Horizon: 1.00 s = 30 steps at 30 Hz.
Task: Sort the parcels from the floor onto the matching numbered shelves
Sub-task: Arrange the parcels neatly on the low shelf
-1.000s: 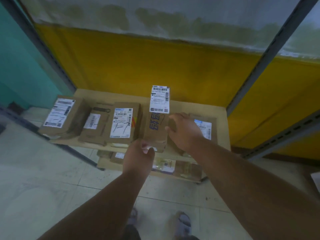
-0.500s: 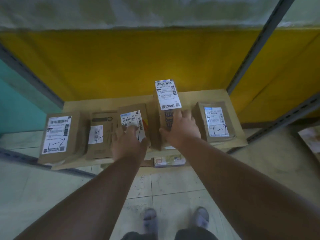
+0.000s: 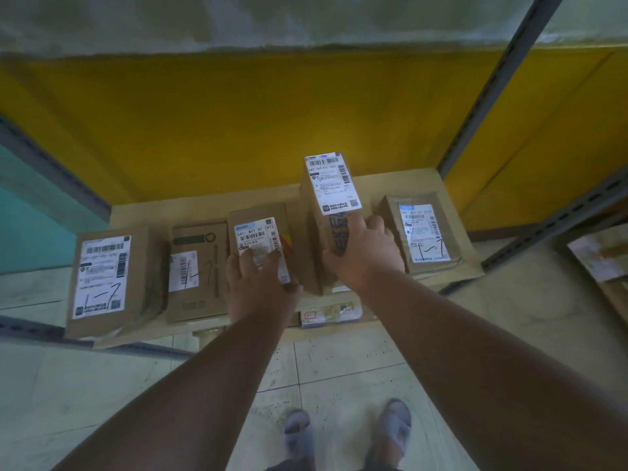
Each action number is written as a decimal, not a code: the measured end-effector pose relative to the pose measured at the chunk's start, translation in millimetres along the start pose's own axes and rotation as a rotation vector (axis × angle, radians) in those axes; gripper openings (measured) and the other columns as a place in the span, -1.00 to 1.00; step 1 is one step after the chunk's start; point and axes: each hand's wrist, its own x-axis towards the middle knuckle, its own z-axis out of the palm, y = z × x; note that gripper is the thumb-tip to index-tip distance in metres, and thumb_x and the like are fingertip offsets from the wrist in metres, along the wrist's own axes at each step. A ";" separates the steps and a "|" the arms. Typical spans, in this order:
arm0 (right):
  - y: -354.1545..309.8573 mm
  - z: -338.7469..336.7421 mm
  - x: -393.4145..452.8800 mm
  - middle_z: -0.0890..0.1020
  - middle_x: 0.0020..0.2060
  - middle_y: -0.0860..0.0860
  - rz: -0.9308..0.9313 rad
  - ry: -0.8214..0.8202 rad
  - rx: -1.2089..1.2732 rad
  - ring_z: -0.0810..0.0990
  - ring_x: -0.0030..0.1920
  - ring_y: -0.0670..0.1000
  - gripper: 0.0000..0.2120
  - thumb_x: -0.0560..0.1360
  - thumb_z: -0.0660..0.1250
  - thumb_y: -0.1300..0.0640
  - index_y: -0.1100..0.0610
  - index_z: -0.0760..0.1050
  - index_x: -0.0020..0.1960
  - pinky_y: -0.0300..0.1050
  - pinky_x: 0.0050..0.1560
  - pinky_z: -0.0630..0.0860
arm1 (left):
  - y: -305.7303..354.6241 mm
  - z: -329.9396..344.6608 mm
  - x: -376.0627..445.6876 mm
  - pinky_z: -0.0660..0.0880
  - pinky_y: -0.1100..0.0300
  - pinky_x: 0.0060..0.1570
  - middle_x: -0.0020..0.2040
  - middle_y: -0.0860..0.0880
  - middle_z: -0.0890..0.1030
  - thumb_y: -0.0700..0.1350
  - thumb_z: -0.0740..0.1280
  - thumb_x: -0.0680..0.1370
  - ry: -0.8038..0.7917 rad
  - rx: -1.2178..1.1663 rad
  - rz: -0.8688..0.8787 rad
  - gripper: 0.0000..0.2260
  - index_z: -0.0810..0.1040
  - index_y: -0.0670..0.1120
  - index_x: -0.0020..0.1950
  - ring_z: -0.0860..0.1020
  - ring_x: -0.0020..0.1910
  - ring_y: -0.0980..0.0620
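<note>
The right hand (image 3: 365, 256) grips the tall parcel (image 3: 326, 219) on the shelf (image 3: 452, 266); the left hand (image 3: 260, 283) presses flat (fingers spread) on its neighbour (image 3: 258, 232). Next, I think: release both.

Both forearms (image 3: 475, 362) are bare with no sleeves, and the feet wear grey open-toed slippers (image 3: 396, 428).

A single head-worn wide-angle view looks forward and steeply down from standing height, close over a low shelf (image 3: 452, 185) against a yellow wall (image 3: 272, 113). Both forearms reach in from the bottom edge, and the floor (image 3: 339, 368) fills the lower frame.
</note>
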 end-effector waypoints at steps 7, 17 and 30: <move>2.7 -3.0 -2.1 0.34 0.35 0.18 0.014 0.009 -0.018 0.37 0.34 0.21 -0.28 0.50 0.33 -0.23 0.09 0.16 0.49 0.09 0.22 0.46 | -1.6 0.4 -3.3 0.24 -0.17 0.46 0.57 -0.09 0.21 0.21 0.42 0.45 -0.011 0.030 0.037 -0.35 0.32 0.16 0.50 0.09 0.57 -0.25; 0.0 -5.0 -16.4 0.32 0.41 0.17 -0.021 0.059 -0.096 0.33 0.40 0.21 -0.23 0.54 0.21 -0.32 0.13 0.10 0.54 0.12 0.31 0.38 | -0.3 -3.8 -9.3 0.27 -0.17 0.44 0.55 -0.11 0.21 0.20 0.37 0.48 0.004 0.059 0.050 -0.38 0.28 0.12 0.51 0.12 0.57 -0.22; -20.6 -7.7 -98.4 0.27 0.47 0.09 -0.415 0.045 0.047 0.24 0.48 0.16 -0.43 0.58 0.19 -0.24 0.01 0.21 0.48 0.11 0.46 0.25 | -26.2 0.5 -131.3 0.39 -0.04 0.34 0.44 -0.04 0.41 0.18 0.40 0.49 0.116 -0.021 -0.118 -0.46 0.41 0.06 0.42 0.39 0.39 -0.12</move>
